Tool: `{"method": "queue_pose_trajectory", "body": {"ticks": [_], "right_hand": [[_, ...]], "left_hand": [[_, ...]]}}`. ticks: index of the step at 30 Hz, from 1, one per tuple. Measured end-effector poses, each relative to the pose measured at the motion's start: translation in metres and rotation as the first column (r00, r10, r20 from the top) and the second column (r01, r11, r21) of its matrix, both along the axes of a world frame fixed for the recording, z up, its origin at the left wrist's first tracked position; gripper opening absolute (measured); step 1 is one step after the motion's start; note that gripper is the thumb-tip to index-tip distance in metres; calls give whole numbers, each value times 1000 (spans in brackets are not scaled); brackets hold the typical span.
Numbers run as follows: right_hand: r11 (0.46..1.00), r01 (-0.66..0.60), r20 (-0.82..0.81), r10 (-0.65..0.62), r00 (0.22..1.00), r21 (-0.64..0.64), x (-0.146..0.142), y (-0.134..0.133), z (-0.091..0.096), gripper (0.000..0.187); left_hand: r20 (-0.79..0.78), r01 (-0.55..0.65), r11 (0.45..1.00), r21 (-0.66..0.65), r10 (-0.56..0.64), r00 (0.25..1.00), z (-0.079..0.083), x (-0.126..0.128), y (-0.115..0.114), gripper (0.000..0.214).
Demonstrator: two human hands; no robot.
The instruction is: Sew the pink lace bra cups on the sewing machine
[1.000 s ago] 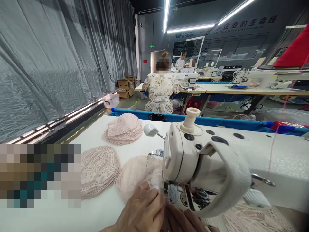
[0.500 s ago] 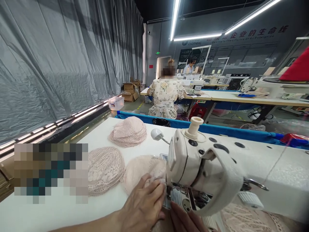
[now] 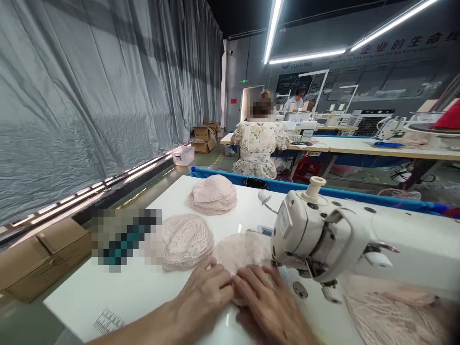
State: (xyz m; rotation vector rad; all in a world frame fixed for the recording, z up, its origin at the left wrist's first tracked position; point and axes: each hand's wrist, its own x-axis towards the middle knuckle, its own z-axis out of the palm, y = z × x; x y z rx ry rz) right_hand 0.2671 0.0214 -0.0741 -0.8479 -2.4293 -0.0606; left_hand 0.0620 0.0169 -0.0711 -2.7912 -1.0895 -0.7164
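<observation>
My left hand [image 3: 208, 287] has its fingers curled down on the near edge of a pale pink lace piece [image 3: 240, 249], which looks like a lace bra cup. Beside it, almost touching, my right hand [image 3: 266, 297] is closed on the same edge; both sets of fingertips are partly hidden. The lace lies on the white table, just left of the needle area of a white sewing machine [image 3: 287, 235]. Left of my hands is a stack of lace pieces [image 3: 187, 239], and a second stack [image 3: 212, 194] sits farther back.
More pink lace [image 3: 391, 311] lies right of the machine, under its arm. A cardboard box [image 3: 43, 254] stands on the floor at the left. Ahead, a person in a floral dress [image 3: 257, 148] sits at another bench [image 3: 359, 148]. Blue cloth [image 3: 230, 177] edges the table's far side.
My hands and the lace piece have come away from the needle area, toward me. My right hand has moved out from under the machine head to beside my left. The view has shifted left.
</observation>
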Motion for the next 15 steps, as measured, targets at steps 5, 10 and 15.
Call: {"method": "queue_pose_trajectory", "body": {"ticks": [5,10,15], "right_hand": [[845,-89,-59,67,996,-528,7,-43,17,15],[43,-140,-141,-9,990,-989,37,-84,38,16],[-142,-220,-208,-96,973,-965,41,-120,34,39]], "left_hand": [[297,172,814,-555,0,955,11,-5,-49,18],[475,498,68,-865,434,766,16,-5,-94,47],[420,598,-209,-774,537,732,9,5,-127,52]]}}
